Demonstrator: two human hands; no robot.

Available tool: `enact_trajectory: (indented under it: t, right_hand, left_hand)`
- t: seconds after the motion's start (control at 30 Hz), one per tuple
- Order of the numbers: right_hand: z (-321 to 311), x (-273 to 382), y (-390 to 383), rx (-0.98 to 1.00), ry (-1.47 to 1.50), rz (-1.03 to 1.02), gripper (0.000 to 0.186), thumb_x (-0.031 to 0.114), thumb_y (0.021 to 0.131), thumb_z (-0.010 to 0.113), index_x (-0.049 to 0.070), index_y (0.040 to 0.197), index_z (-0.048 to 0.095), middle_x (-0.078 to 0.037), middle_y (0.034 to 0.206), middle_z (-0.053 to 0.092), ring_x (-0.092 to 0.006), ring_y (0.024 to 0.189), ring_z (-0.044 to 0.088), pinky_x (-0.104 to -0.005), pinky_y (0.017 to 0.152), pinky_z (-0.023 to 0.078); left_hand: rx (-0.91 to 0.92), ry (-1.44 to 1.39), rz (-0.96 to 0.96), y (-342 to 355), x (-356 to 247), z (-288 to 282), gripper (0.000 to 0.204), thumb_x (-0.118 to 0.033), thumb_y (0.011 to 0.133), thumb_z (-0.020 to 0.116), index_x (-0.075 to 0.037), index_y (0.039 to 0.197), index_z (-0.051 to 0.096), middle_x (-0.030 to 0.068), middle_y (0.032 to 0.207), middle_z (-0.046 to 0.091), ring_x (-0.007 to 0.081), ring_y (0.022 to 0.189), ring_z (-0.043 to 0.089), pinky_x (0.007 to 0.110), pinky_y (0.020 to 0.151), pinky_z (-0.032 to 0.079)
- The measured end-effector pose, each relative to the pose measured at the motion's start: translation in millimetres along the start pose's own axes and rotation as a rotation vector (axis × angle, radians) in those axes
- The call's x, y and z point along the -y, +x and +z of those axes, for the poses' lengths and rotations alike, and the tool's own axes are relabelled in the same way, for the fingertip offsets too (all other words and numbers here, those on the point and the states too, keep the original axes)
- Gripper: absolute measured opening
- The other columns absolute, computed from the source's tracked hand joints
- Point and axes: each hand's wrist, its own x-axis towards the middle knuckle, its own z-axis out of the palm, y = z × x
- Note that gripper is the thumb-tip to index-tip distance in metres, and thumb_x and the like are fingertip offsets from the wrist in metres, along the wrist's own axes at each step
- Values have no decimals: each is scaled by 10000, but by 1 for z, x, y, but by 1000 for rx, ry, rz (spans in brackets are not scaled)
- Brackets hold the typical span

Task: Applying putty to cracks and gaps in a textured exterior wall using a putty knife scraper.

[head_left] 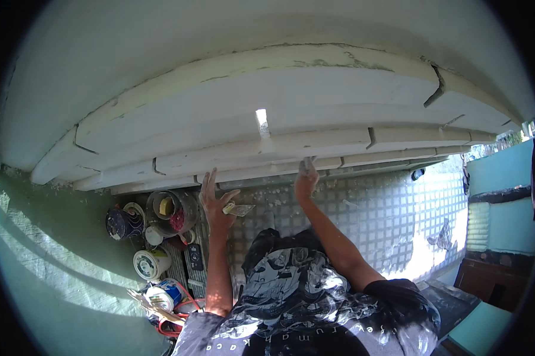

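A small flat-bladed putty knife with a pale handle (237, 209) is pinched between the thumb and palm of the left hand (215, 204), whose four fingers are spread apart and stretched upward toward the stepped white plaster cornice (291, 113); the blade is pointed right, just below the cornice's lowest step. The right hand (306, 178) is raised against the lower edge of that moulding, fingers drawn together and pressed to the plaster; whether anything is gripped there cannot be told. A metal chequer-plate platform (368, 219) is seen beneath the arms; at its left edge are grouped a dark round bucket holding yellow and red items (172, 210), a white lidded tub (150, 263) and a blue-and-white can (166, 295).
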Motion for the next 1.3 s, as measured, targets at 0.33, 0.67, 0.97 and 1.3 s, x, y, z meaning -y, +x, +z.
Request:
enact_trajectory:
  t: [0.33, 0.67, 0.97, 1.3]
  right_hand:
    - [-40, 43, -50, 153, -90, -700, 696, -122, 638, 439, 70, 1306, 482, -203, 1373, 414, -363, 1261, 411, -412, 993, 406]
    - [27, 2, -29, 145, -410, -852, 557, -17, 751, 482, 86, 1299, 488, -155, 1358, 438, -375, 1257, 406, -472, 1031, 360]
    - [4, -40, -34, 370, -541, -870, 575, 26, 742, 517, 116, 1308, 482, -116, 1383, 434, -291, 1258, 428, -428, 1026, 355]
    - [-38, -53, -12, -196, -290, -498, 443, 33, 786, 520, 78, 1224, 569, -152, 1282, 533, -306, 1148, 527, -374, 933, 407]
  left_hand:
    - [34, 91, 143, 48, 49, 8, 215, -193, 635, 637, -249, 816, 736, 84, 1418, 376, 312, 1351, 266, 509, 1057, 210]
    - [-14, 109, 213, 47, 70, 34, 284, -200, 561, 641, -312, 811, 716, -11, 1366, 423, 270, 1291, 290, 482, 1037, 185]
    - [21, 37, 199, 46, 73, 35, 349, -219, 547, 609, -333, 858, 719, -10, 1369, 429, 265, 1292, 280, 463, 1052, 155]
    - [-8, -18, 188, 46, 70, 36, 428, -178, 492, 577, -321, 867, 726, -11, 1362, 413, 262, 1297, 255, 460, 1064, 143]
